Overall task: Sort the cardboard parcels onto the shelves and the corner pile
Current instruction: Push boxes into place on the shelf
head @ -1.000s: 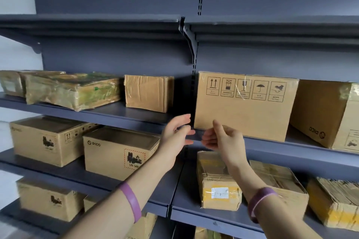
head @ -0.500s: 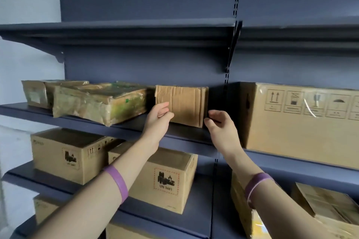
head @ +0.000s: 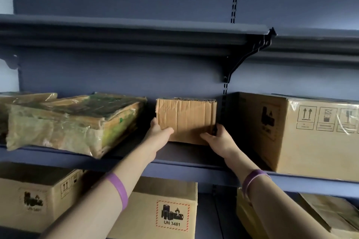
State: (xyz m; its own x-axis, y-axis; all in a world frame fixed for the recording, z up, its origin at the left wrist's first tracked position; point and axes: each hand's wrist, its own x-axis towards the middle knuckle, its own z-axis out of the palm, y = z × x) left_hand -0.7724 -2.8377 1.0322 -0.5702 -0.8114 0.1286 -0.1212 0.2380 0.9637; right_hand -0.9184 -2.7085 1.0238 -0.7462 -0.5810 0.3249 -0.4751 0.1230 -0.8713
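Head view shows the left hand (head: 159,133) and right hand (head: 218,137) clasping the small parcel (head: 186,117) at its lower corners on the shelf (head: 180,169) (fingers behind, probably curled), one each side so it would lift level.

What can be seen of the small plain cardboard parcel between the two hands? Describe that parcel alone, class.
The small parcel is a plain brown corrugated box, creased in vertical ridges, top edge frayed, no print showing. It stands upright on the shelf, between a plastic-wrapped parcel and a large printed box, apart from both. The left hand grips its lower left corner, the right hand its lower right, thumbs on the front.
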